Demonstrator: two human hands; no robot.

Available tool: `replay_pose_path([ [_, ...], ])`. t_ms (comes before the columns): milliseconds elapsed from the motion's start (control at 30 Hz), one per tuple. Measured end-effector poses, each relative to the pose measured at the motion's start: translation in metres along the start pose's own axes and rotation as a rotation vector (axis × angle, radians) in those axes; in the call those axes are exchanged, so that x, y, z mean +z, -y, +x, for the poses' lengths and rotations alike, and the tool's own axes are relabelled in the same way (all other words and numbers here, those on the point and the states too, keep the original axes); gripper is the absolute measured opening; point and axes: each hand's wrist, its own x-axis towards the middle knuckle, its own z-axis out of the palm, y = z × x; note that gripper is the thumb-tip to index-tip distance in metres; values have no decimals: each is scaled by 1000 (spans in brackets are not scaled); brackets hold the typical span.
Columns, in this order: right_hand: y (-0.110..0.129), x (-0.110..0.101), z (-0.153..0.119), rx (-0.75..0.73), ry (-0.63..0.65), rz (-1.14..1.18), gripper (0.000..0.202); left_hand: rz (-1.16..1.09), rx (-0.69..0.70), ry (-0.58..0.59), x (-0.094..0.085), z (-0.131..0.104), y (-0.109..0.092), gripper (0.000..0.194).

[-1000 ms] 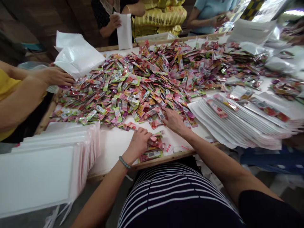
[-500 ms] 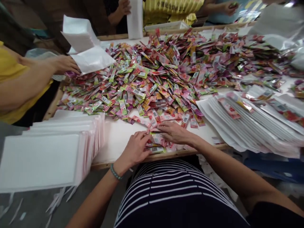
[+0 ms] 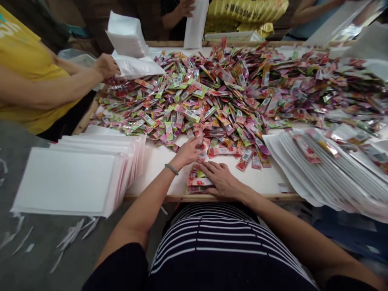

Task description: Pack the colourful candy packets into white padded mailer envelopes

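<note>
At the near edge of the pile, my left hand (image 3: 188, 153) has its fingers closed round a pink sachet (image 3: 205, 146); the fingertips are partly hidden against the wrappers. Beside it, my right hand (image 3: 222, 180) lies with fingers stretched out over a small stack of sachets (image 3: 198, 182) close to the table's front edge. That stack shows pink and green wrappers, partly covered by the hand. Beyond both hands spreads a large heap of small printed sachets (image 3: 218, 105) in pink, green, purple and orange.
White bags (image 3: 69, 178) are stacked at the left, overhanging the table edge. More white bags (image 3: 321, 161) fan out at the right with loose sachets on top. A co-worker in yellow (image 3: 33, 72) reaches in beside a white stack (image 3: 127, 34). Other people's hands appear at the far side.
My left hand has moved from the small stack forward to the heap's near edge. My right hand has come back over the stack. The view has shifted slightly left.
</note>
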Motion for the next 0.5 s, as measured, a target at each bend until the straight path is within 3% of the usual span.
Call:
replay_pose_path([
  [100,-3,4,0,-1,-41,-28,75,42,-85,-43,-6,-10,-4,57],
  [200,-6,7,1,4,-98,-49,72,16,-160,38,-7,-47,-5,54],
  [267,-6,9,0,-23,-129,-62,70,-91,-113,129,-4,-75,-10,46],
  [333,-5,13,-3,-62,-149,-65,68,-170,-38,121,-5,-101,-18,40],
  [400,-7,19,-11,-88,-180,-63,66,-144,-38,-27,-15,-123,-26,36],
  [500,-14,33,-23,-84,-264,-70,62,115,-239,-412,-51,-154,-23,26],
])
